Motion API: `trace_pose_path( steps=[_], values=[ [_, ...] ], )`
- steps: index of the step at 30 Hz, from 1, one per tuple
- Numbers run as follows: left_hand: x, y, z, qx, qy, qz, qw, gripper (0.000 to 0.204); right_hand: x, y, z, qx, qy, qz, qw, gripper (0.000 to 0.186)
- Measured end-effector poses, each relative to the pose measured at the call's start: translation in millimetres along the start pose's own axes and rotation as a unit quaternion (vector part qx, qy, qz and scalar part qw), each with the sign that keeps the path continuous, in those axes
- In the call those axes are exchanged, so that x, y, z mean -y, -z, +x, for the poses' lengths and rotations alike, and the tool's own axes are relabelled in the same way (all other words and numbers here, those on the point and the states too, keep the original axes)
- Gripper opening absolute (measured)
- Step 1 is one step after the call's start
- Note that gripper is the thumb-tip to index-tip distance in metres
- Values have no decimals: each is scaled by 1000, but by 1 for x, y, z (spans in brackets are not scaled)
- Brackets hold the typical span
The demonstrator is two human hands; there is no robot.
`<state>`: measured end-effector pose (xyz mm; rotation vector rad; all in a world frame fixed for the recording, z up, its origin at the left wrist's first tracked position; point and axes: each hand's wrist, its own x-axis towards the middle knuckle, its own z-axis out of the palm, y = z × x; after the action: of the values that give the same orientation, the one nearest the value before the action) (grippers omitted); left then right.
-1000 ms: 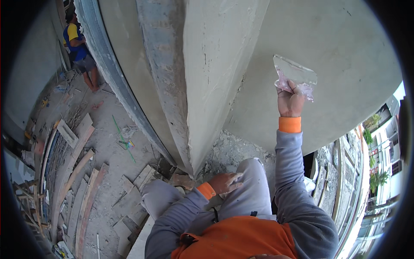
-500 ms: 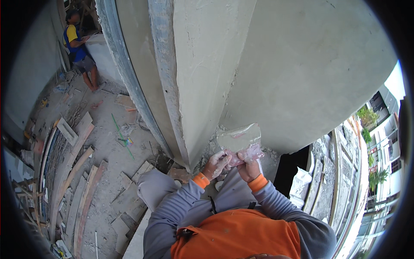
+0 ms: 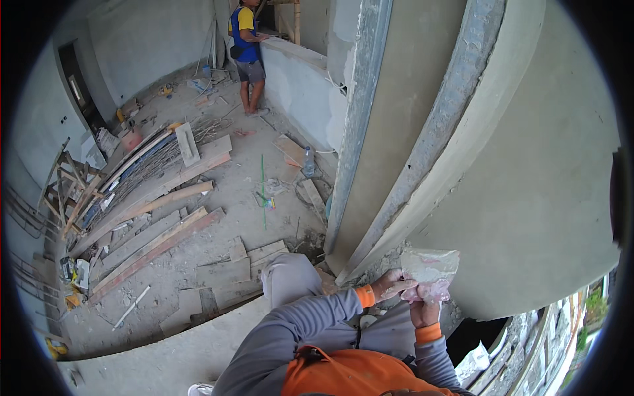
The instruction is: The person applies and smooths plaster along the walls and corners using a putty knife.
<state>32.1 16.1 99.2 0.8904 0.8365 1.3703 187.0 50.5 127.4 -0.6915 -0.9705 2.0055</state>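
We are cataloguing: one flat scraper (image 3: 432, 262), sitting low before the wall (image 3: 541, 211); right hand (image 3: 424, 313), fingers holding its pinkish lower part; left hand (image 3: 388, 285), touching its side, grip we cannot tell. Wall: looking smoothly coated; corner seam (image 3: 424, 224): appearing rough, seemingly unfinished.

The flat plate (image 3: 429, 263) is located right of center, in the lower half of the frame. The plate is thin, roughly four-sided and pale grey-green, with whitish smears across its face. Its broad edge is oriented toward the top of the frame. The lower portion is pinkish, irregular in outline and partly hidden.
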Motion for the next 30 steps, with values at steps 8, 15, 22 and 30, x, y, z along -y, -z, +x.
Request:
trace_pose_path(
  steps=[8,15,22,30],
  values=[
    [9,10,9,-42,-5,55,998,22,9,-12,-2,-46,-23,-23,998,41],
    [-6,0,-2,-55,17,33,998,25,0,26,-31,-145,235,-454,847,83],
    [-16,-4,-7,-91,-10,56,994,18,18,-1,-26,-129,352,-650,661,69],
    [-10,-42,15,-82,-31,12,996,21,37,24,10,-69,427,-693,576,33]
  ],
)
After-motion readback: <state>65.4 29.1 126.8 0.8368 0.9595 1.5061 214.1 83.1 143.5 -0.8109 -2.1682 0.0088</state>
